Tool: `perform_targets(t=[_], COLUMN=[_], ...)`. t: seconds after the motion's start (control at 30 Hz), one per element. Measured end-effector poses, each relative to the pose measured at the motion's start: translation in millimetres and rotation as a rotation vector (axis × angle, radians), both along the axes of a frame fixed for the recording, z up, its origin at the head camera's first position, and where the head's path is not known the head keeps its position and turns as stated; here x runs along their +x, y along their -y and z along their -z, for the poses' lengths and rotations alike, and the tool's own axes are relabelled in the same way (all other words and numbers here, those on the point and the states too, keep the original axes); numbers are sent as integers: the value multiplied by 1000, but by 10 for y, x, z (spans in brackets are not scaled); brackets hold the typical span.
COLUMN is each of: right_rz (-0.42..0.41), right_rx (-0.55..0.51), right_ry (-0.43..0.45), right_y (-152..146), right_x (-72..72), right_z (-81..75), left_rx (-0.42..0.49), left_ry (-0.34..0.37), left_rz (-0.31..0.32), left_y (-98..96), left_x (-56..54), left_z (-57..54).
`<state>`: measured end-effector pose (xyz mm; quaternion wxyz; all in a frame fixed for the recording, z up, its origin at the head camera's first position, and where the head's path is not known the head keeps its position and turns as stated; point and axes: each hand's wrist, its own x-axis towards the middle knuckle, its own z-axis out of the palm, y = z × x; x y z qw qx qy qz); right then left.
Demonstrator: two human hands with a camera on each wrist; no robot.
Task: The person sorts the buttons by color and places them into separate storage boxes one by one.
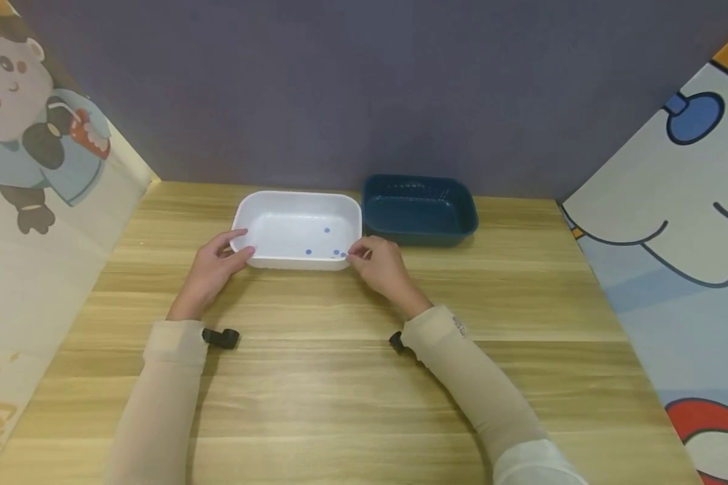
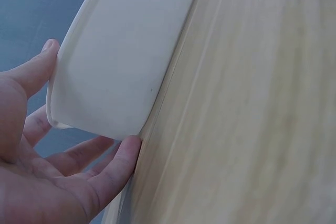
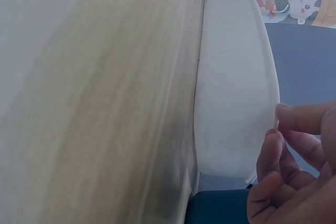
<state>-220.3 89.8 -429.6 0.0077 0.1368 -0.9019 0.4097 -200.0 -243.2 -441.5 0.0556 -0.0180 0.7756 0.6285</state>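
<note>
A white rectangular basin point(image 1: 279, 232) stands on the table, with several small blue round pieces point(image 1: 327, 230) on its floor, mostly toward the right. My left hand point(image 1: 215, 266) grips its left end. In the left wrist view, the thumb of the left hand point(image 2: 63, 166) lies at the rim, and the other fingers curl against the end wall. At the front right corner, my right hand point(image 1: 382, 266) pinches the rim between thumb and forefinger. The right wrist view shows this pinch of the right hand point(image 3: 299, 150) on the white basin point(image 3: 236, 87); whether a blue piece is also between the fingertips is hidden.
A dark blue basin point(image 1: 421, 236) stands right beside the white one, close to the right hand. Behind both rises a dark grey wall point(image 1: 352, 94). The wooden table point(image 1: 315, 391) is bordered left and right by panels with cartoon pictures.
</note>
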Motion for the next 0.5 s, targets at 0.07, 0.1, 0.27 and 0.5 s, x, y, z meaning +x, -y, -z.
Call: perform_targets(t=[0.07,0.1,0.27,0.5], right_rz=[-1,-2,-2,-2], right_rx=[0,1,0,-13], right_ry=[-3,-8,-20,-36], right_y=[-1,-2,-8,-25], right_x=[4,4,-11,-38], right_z=[-2,1,16,41], left_rx=[2,1,-10,3], left_ry=[3,3,-4,-12], left_rz=[1,0,-14,-27], left_y=[-29,-43,-59,-78], left_x=[30,45,41,18], left_z=[-69,-101,-90,-51])
